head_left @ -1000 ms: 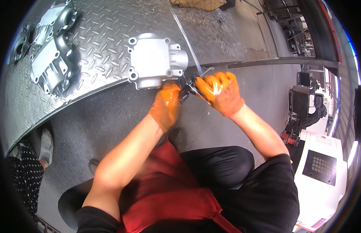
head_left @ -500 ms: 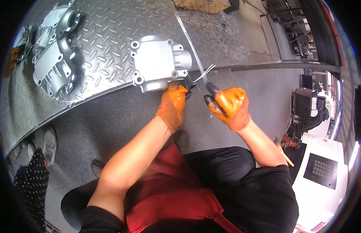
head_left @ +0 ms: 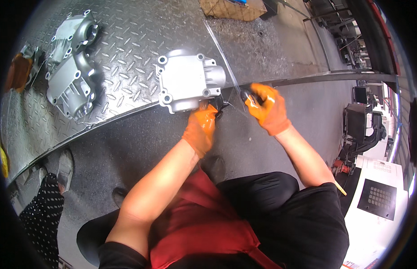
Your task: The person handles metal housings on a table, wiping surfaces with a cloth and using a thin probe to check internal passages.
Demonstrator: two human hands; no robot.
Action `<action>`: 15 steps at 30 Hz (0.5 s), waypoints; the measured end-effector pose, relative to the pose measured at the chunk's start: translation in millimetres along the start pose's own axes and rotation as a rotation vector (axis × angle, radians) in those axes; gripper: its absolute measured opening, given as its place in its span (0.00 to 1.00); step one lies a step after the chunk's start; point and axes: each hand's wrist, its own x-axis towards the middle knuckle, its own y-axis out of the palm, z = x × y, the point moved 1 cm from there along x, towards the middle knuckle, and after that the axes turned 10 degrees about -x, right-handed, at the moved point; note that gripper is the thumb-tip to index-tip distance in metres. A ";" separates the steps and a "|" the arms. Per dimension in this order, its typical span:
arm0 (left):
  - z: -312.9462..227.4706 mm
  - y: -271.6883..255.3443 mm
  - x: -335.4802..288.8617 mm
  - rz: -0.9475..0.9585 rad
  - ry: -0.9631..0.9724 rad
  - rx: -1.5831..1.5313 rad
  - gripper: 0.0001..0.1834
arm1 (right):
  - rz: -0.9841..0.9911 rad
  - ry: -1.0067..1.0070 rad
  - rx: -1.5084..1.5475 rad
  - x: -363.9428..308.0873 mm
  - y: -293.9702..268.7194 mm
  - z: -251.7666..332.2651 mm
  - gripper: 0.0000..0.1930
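Observation:
A silver-grey cast metal housing (head_left: 184, 80) with bolt holes at its corners rests at the front edge of the tread-plate table (head_left: 128, 58). My left hand (head_left: 201, 127), in an orange glove with dark fingertips, is closed at the housing's lower edge; its fingertips are partly hidden under it. To the right, my right hand (head_left: 269, 107), gloved alike, is closed with fingers curled, and what it pinches is too small to make out. Thin metal wires (head_left: 224, 58) lie across the table and run past its edge between the housing and my right hand. Faint strands show by my left fingertips.
More cast housings (head_left: 71, 85) stand at the table's left, with another person's orange-gloved hand (head_left: 19, 71) beside them. That person's dotted trouser leg (head_left: 42, 219) is at lower left. A cardboard box (head_left: 233, 10) sits at the back. A white machine (head_left: 374, 197) stands at right.
My right hand has moved up, nearer the table edge. The bright wire ends that stuck out between my hands no longer show there. The whole view has shifted slightly.

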 end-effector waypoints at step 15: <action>-8.5 9.1 -2.2 0.041 0.008 0.051 0.13 | 0.560 0.667 0.960 -37.9 12.7 3.2 0.13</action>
